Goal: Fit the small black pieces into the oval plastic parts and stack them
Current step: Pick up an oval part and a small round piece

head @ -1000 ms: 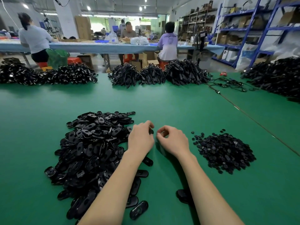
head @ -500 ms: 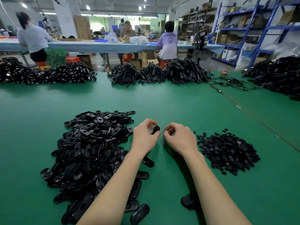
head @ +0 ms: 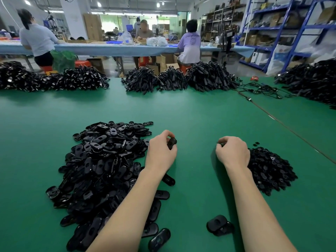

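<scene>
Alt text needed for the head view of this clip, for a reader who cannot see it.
The left hand pinches an oval plastic part above a green table, while the right hand, fingers curled, hovers beside a heap of small black pieces. A big pile of oval parts lies left.

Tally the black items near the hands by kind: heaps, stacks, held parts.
Oval heap: 1
Small-piece heap: 1
Stack: 1
Oval held in left hand: 1
Total: 4
</scene>
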### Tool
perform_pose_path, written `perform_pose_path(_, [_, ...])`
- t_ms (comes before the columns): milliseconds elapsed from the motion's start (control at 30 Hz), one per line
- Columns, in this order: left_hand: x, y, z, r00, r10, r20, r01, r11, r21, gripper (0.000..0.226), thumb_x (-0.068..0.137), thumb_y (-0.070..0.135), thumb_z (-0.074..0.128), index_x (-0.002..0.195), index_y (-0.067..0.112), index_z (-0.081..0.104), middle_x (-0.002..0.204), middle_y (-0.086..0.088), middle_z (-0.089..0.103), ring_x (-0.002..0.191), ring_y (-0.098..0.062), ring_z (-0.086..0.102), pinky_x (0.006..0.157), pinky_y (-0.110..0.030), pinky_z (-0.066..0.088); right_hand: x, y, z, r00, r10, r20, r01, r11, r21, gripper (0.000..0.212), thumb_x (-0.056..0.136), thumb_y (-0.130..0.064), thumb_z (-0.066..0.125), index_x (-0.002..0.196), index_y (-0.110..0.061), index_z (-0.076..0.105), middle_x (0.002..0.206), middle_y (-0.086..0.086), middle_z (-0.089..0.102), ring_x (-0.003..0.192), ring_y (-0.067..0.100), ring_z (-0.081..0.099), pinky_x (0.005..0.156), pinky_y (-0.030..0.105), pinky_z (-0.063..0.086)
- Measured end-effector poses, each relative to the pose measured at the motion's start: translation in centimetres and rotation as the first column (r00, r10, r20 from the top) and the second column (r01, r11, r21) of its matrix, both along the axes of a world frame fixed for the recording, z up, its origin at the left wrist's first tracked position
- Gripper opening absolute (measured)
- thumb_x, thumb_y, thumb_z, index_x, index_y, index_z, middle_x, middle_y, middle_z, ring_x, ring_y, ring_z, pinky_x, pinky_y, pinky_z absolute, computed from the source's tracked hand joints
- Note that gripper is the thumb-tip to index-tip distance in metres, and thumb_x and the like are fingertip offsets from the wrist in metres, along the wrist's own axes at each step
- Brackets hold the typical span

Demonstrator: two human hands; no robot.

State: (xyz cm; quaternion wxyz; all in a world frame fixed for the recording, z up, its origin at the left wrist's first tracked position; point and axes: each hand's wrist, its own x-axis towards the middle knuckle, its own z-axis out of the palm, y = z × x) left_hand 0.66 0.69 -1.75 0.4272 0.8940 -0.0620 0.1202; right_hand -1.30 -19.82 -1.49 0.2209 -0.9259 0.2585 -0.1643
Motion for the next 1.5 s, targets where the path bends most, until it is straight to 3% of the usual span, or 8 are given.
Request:
perform_pose_path(200, [-0.1,0.8,0.0,0.99,0.093,0.107,-0.116,0.965,0.235,0.02,0.091,0.01,0.06,0.11,0.018,0.062,0.101,-0.005,0.065,0.095,-0.026,0.061,0.072,-0.032,0.045,-0.2,0.2,0.0,0.999,-0.01,0.037,0.008,0.998,0.069,0.021,0.093,-0.015,0.061,0.103,-0.024,0.077,0.11,0.006,0.075,0.109,0.033,0.065,0.095,0.044,0.052])
perform_pose_path(667, [0.3,2.5,0.7,0.955,0.215,0.204,-0.267,0.923,0.278,0.015,0.09,0.013,0.064,0.098,0.025,0.07,0.096,0.004,0.064,0.102,-0.021,0.052,0.071,-0.031,0.041,-0.4,0.4,-0.1,0.998,-0.035,0.058,0.03,0.996,0.087,0.016,0.093,-0.017,0.061,0.098,-0.026,0.072,0.103,-0.001,0.075,0.104,0.028,0.065,0.098,0.044,0.049])
perform_pose_path(767, [0.2,1.5,1.4,0.958,0.168,0.232,-0.203,0.97,0.135,0.008,0.088,0.022,0.07,0.096,0.026,0.071,0.091,0.009,0.069,0.092,-0.016,0.057,0.073,-0.029,0.046,-0.2,0.6,-0.2,0.987,0.021,0.162,-0.035,0.996,0.084,0.014,0.094,-0.018,0.061,0.1,-0.022,0.073,0.1,0.0,0.075,0.099,0.026,0.067,0.09,0.04,0.052])
perform_pose_path(900, [-0.2,-1.2,2.1,0.999,-0.006,-0.041,-0.008,0.95,-0.311,0.006,0.083,0.028,0.077,0.088,0.026,0.075,0.072,0.012,0.072,0.066,-0.005,0.064,0.062,-0.016,0.047,0.4,2.0,0.2,0.908,0.15,0.392,-0.248,0.945,0.212,0.009,0.091,-0.012,0.065,0.092,-0.015,0.074,0.089,0.002,0.073,0.077,0.016,0.065,0.075,0.02,0.048])
perform_pose_path(967, [-0.6,-2.4,1.6,0.971,-0.149,-0.185,0.016,0.818,-0.575,0.003,0.086,0.024,0.075,0.089,0.023,0.076,0.069,0.007,0.073,0.055,-0.006,0.057,0.056,-0.017,0.046,0.5,3.0,0.3,0.885,0.119,0.45,-0.336,0.832,0.441,0.009,0.091,-0.009,0.069,0.088,-0.017,0.073,0.085,0.002,0.073,0.071,0.011,0.063,0.069,0.013,0.047])
perform_pose_path(1067, [-0.7,-3.2,0.8,0.91,-0.299,-0.289,-0.068,0.579,-0.812,0.01,0.095,0.011,0.065,0.097,0.015,0.074,0.078,-0.003,0.072,0.058,-0.006,0.062,0.068,-0.021,0.056,0.1,4.3,0.2,0.857,0.005,0.516,-0.481,0.368,0.796,0.013,0.094,0.0,0.067,0.091,-0.012,0.07,0.083,0.004,0.068,0.071,0.011,0.064,0.069,0.02,0.054])
perform_pose_path(1167, [-0.6,-3.0,0.4,0.88,-0.365,-0.305,-0.15,0.397,-0.906,0.012,0.099,0.002,0.058,0.098,0.007,0.069,0.076,-0.006,0.074,0.063,-0.009,0.069,0.068,-0.019,0.058,-0.5,4.7,0.0,0.848,-0.09,0.522,-0.518,0.065,0.853,0.011,0.094,0.005,0.064,0.094,-0.006,0.068,0.081,0.004,0.067,0.07,0.012,0.067,0.07,0.018,0.058])
perform_pose_path(1500, [-0.4,-2.1,0.4,0.843,-0.437,-0.313,-0.192,0.298,-0.935,0.012,0.1,-0.001,0.053,0.106,0.001,0.063,0.091,-0.015,0.074,0.083,-0.02,0.072,0.07,-0.02,0.06,-0.7,4.6,-0.4,0.874,0.002,0.485,-0.485,0.017,0.874,0.012,0.094,0.006,0.064,0.1,-0.004,0.066,0.094,0.012,0.068,0.079,0.016,0.068,0.076,0.02,0.059])
